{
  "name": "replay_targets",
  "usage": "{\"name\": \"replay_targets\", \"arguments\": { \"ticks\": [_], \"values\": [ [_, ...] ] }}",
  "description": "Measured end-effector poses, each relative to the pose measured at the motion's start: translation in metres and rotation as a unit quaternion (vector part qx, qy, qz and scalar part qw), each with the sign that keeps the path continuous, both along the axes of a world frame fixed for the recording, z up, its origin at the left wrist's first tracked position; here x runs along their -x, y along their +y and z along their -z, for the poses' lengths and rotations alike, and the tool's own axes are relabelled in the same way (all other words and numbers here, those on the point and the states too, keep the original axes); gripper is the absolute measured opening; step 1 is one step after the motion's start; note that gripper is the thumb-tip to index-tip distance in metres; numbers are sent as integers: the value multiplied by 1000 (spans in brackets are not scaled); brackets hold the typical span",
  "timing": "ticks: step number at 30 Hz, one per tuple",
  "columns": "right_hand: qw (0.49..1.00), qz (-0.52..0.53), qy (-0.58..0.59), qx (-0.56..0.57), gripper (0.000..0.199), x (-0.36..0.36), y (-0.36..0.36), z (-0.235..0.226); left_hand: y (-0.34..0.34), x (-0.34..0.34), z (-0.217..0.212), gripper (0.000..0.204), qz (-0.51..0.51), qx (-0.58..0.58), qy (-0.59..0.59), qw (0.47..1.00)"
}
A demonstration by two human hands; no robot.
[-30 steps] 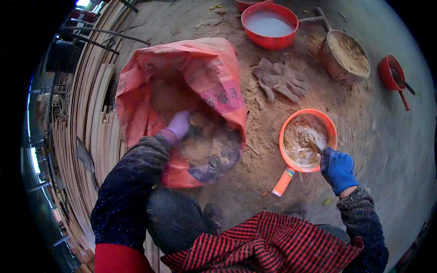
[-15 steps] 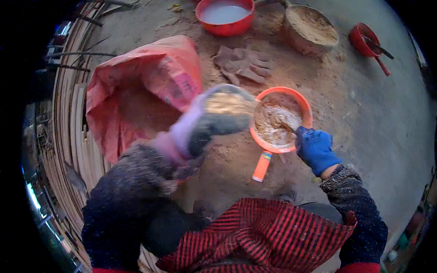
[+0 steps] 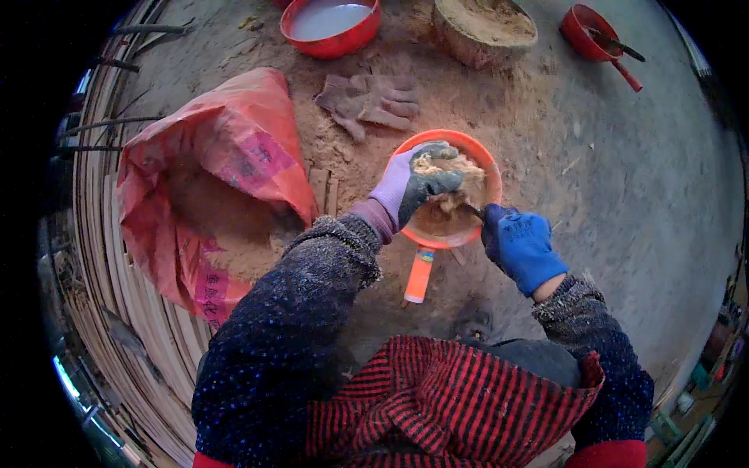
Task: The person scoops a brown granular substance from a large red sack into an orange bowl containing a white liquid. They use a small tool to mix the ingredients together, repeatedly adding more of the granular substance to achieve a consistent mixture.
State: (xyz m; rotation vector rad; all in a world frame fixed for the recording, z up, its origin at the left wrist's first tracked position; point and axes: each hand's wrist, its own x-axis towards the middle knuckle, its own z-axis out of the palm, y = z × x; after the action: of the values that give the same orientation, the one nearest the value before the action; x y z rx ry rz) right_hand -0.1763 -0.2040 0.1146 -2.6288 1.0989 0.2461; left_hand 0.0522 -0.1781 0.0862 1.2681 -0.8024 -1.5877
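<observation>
You are looking down at the sandy ground between your knees. An orange plastic scoop-bowl with a short orange handle [image 3: 490, 168] sits on the ground just in front of you, part filled with pale sawdust-like material [image 3: 456, 191]. Your left hand [image 3: 413, 183], in a purple and grey glove, is over the bowl with its fingers curled together around a clump of that material. Your right hand [image 3: 521, 246], in a blue glove, rests at the bowl's near right rim, fingers closed on a thin dark tool whose tip dips into the contents; what kind of tool it is cannot be told.

To your left lies a large red-orange woven sack [image 3: 211, 187], mouth open, with more of the pale material spilling from it. Beyond the bowl a pair of dusty work gloves [image 3: 370, 97] lies flat. Farther off stand a red basin of cloudy liquid [image 3: 331, 23], a round basket of sawdust [image 3: 484, 27], and a small red ladle-bowl [image 3: 597, 31].
</observation>
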Motion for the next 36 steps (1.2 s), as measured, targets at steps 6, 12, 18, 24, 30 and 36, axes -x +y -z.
{"name": "replay_targets", "arguments": {
  "ticks": [6, 12, 18, 24, 30, 36],
  "values": [
    [1000, -16, -5, 16, 16, 14, -6, -36, 14, -1, -14, 26, -69, -1, -56, 996],
    [997, -64, -4, 40, 23, 13, -16, -86, 33, 7, 1, 44, -165, 14, 138, 976],
    [997, -44, -7, 66, 16, -9, -19, -74, 63, 5, 4, 41, -260, -1, 45, 965],
    [998, -19, 54, 12, 10, -16, -9, 5, 89, 27, 8, 47, -403, -12, 117, 908],
    [999, -10, -36, -29, 10, -18, -13, -44, 116, 23, 29, 42, -552, -155, 270, 774],
    [996, -12, 83, -14, 9, -21, -5, -5, 144, 86, 60, 57, -249, -90, 80, 961]
  ]
}}
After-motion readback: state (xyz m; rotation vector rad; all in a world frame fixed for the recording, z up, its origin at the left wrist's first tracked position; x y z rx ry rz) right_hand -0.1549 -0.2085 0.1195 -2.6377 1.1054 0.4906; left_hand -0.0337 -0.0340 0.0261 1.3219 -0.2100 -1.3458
